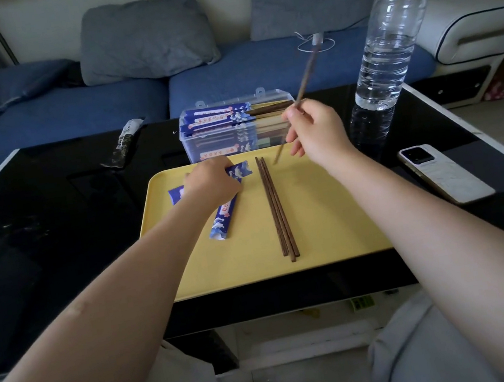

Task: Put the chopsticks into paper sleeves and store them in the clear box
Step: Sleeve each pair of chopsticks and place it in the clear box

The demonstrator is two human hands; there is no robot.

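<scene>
Nearest to the camera are the person's knees in grey trousers point(431, 350), and both bare forearms reach forward over the black glass table point(50, 204). On it lies a yellow tray point(322, 213). The left hand point(210, 182), at about 11 o'clock on the tray, has its fingers curled on a blue paper sleeve point(225, 217) and presses it down; a second sleeve seems to lie under it, but the hand covers that part. The right hand point(317, 130), at 1 o'clock, pinches one wooden chopstick point(304, 80) near its middle, held slanted in the air with its lower tip just above the tray. It is motion-blurred, so there could be two together. At the tray's centre lie the loose chopsticks point(276, 207), side by side and touching, pointing toward 12 o'clock. Behind the tray at 12 o'clock stands the clear box point(191, 141), open, with sleeved pairs stacked inside.

I judge the chopsticks light, stiff and smooth, easy to roll, so a pinch near the thick end should steer them best. The sleeve is thin and soft paper, so it is better to hold it near its open mouth. A water bottle point(390, 29) at 2 o'clock and a phone point(444, 175) at 3 o'clock stand beside.
</scene>
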